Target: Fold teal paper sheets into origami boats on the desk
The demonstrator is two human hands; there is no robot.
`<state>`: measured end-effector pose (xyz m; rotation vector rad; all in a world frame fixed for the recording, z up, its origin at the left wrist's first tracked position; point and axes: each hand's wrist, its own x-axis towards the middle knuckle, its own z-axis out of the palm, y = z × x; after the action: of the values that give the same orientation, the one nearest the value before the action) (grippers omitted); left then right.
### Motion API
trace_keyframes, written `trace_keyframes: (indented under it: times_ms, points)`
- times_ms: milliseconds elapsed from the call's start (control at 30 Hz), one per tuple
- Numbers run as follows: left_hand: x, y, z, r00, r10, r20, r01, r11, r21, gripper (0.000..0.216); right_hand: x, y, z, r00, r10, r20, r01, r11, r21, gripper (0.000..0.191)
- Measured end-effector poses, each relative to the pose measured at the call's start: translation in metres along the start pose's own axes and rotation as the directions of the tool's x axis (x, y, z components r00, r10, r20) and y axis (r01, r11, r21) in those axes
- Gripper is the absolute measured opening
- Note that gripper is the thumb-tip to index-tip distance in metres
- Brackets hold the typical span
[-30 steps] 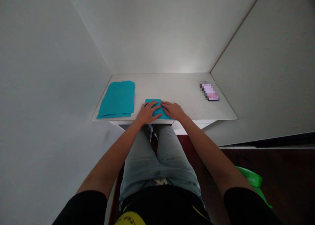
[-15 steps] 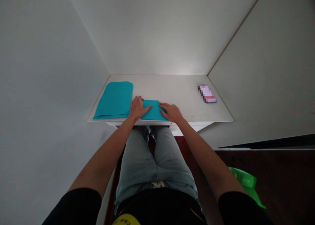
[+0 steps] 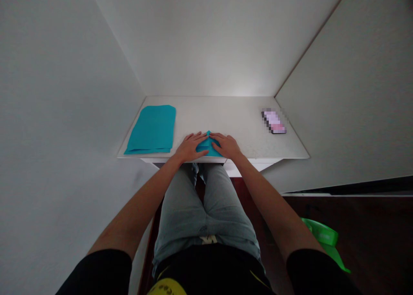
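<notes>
Centre of frame: left hand (image 3: 190, 146) and right hand (image 3: 227, 145), both flat and spread, press a folded blue paper (image 3: 207, 145) onto the white surface (image 3: 222, 114); blue sheets (image 3: 152, 129) lie centre left, phone (image 3: 274, 121) centre right.

Table (image 3: 245, 127): white, set in a corner between white walls.
Paper stack (image 3: 151, 129): teal sheets, lying flat at the table's 9 o'clock edge.
Phone (image 3: 274, 121): at 3 o'clock, screen blurred.
Green object (image 3: 324, 239): on the dark floor, at 5 o'clock.

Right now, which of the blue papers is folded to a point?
The small blue paper under both hands at the table's near edge; its top comes to a point. The blue sheets to the left lie flat, untouched.
</notes>
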<state>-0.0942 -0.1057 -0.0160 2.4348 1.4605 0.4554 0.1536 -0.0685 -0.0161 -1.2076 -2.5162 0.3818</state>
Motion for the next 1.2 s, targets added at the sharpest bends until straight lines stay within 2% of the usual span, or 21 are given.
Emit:
trace_keyframes:
  times_ms: [100,267,400,467,600,667,800,1033,1200]
  points:
    - [-0.002,0.005,0.002,0.996,0.041,0.076,-0.047,0.997,0.069,0.079,0.001,-0.001,-0.001,1.0,0.009,-0.006,-0.009,1.0,0.009,0.046]
    - [-0.003,0.008,0.003,0.997,0.041,0.072,-0.049,0.992,0.115,0.084,0.001,0.002,-0.001,0.998,0.028,-0.053,-0.025,0.997,0.07,0.04]
    - [-0.006,0.013,0.003,0.998,0.03,0.06,-0.038,0.99,0.133,0.091,-0.012,0.005,0.0,0.994,0.016,-0.104,-0.004,0.993,0.118,0.036]
    - [-0.007,0.015,0.003,0.998,0.03,0.063,-0.039,0.99,0.134,0.097,-0.024,0.008,0.0,0.995,-0.026,-0.1,0.034,0.996,0.08,0.042]
    - [-0.008,0.014,0.002,0.997,0.04,0.069,-0.048,0.993,0.107,0.103,-0.042,0.017,-0.002,0.995,-0.078,-0.064,0.081,0.995,0.05,0.067]
    - [-0.007,0.012,0.001,0.996,0.041,0.082,-0.048,0.996,0.082,0.101,-0.044,0.022,-0.003,0.994,-0.093,-0.05,0.097,0.992,0.076,0.07]
    - [-0.009,0.005,-0.001,0.995,0.046,0.089,-0.048,0.999,0.011,0.094,-0.042,0.026,-0.005,0.992,-0.115,-0.053,0.121,0.984,0.128,0.06]
    - [-0.014,-0.008,-0.002,0.999,0.035,0.035,-0.03,0.99,-0.137,0.072,-0.039,0.024,-0.013,0.988,-0.132,-0.075,0.145,0.966,0.213,0.039]
    - [-0.017,-0.011,-0.007,0.999,0.02,0.025,-0.014,0.977,-0.215,0.068,-0.039,0.029,-0.011,0.993,-0.078,-0.086,0.099,0.955,0.281,0.031]
